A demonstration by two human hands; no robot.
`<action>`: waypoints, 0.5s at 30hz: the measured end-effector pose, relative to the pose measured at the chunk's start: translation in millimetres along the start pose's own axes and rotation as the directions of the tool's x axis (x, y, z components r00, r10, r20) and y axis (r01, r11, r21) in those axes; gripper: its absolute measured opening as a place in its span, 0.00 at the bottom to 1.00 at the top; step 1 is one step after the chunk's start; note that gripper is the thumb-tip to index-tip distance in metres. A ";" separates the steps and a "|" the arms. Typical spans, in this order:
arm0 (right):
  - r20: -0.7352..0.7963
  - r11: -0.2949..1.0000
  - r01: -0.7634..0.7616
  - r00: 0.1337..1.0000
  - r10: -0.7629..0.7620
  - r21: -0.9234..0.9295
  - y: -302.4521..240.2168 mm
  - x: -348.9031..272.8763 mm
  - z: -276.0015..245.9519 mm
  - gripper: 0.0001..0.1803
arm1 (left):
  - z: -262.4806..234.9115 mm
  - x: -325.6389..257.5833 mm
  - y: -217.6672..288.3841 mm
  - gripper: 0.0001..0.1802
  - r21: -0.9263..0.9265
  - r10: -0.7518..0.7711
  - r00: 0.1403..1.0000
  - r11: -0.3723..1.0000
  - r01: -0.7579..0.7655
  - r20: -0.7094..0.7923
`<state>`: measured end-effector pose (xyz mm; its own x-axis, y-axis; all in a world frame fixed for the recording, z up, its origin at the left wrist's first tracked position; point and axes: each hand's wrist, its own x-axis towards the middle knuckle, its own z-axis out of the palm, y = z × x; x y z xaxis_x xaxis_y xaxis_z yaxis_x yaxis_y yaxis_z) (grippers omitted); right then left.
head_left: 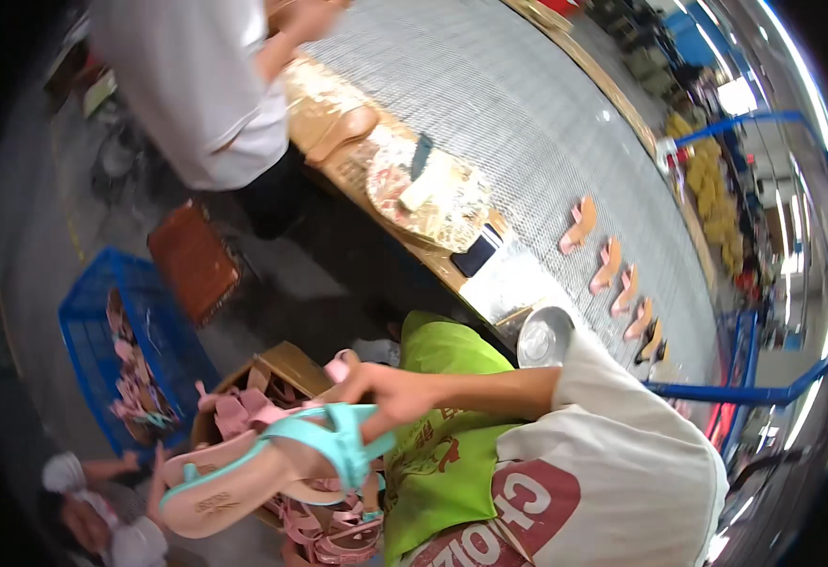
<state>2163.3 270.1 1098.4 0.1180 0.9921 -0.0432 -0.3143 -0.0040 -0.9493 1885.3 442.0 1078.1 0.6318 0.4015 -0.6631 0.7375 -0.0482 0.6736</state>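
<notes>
My right hand [390, 392] reaches across from the right and is closed around the mint-green straps of a sandal [230, 496] with a tan insole. A second sole lies close behind it, partly covered. These hang over a cardboard box [291, 369] filled with pink-strapped sandals [333, 539]. A pink strap shows beside my fingers. My left hand cannot be made out.
A blue crate [173, 354] holding sandals and a brown stool [195, 263] stand on the left. Several sandals [606, 265] line the grey conveyor belt [489, 104]. A metal bowl [544, 335] and a phone [475, 253] rest along its edge. One co-worker [196, 94] stands there; another person [116, 524] is lower left.
</notes>
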 end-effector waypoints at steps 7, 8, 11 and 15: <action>-0.543 0.979 0.199 0.819 -0.185 -0.034 -99.7 -206.4 -130.9 0.20 | 96.5 56.0 183.6 0.47 -0.094 0.195 0.963 0.979 -0.180 0.186; -0.615 0.972 0.211 0.755 -0.227 -0.100 -106.8 -234.3 -148.9 0.18 | 114.0 62.6 209.4 0.47 -0.112 0.232 0.947 0.971 -0.212 0.221; -0.833 0.932 0.362 0.511 -0.211 -0.014 -145.0 -311.3 -201.5 0.15 | 182.1 94.9 301.9 0.47 -0.205 0.342 0.875 0.936 -0.286 0.341; -0.977 0.865 0.493 0.123 -0.176 -0.094 -137.7 -409.9 -285.7 0.12 | 321.8 175.0 414.6 0.48 -0.288 0.462 0.656 0.886 -0.363 0.597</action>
<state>2427.3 -171.8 1157.9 0.9898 0.0001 -0.1425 -0.1255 0.4742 -0.8714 2378.3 197.9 1136.2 0.8976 -0.3050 -0.3183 0.3559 0.0752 0.9315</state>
